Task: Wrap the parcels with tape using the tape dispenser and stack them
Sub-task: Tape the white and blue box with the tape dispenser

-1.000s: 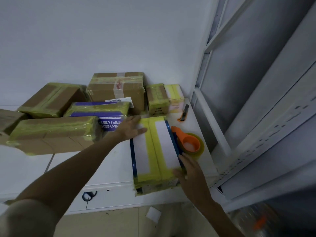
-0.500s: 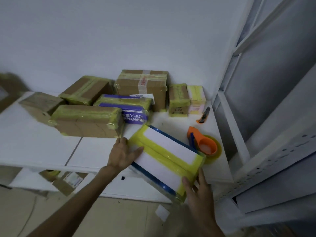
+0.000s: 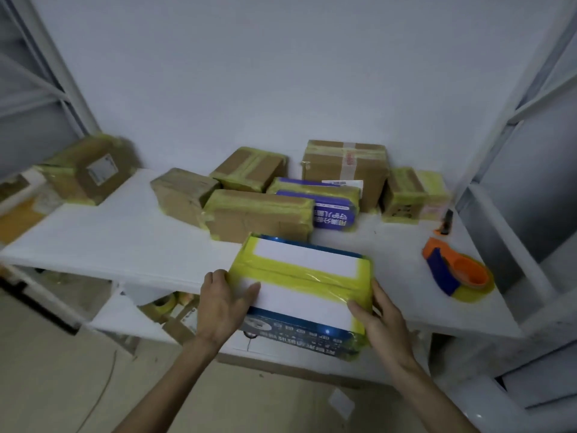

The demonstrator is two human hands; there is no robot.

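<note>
Two hands hold a blue and white parcel, banded in yellow tape, over the front edge of a white table. The left hand grips its left end, thumb on top; the right hand grips its right end. An orange tape dispenser sits on the table, apart to the right. Taped brown parcels lie just behind.

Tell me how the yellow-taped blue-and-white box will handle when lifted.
The blue-and-white box is probably stiff: its edges look straight between left hand and right hand. Its glossy tape may feel slippery. Broad and flat, it seems unlikely to roll.
</note>
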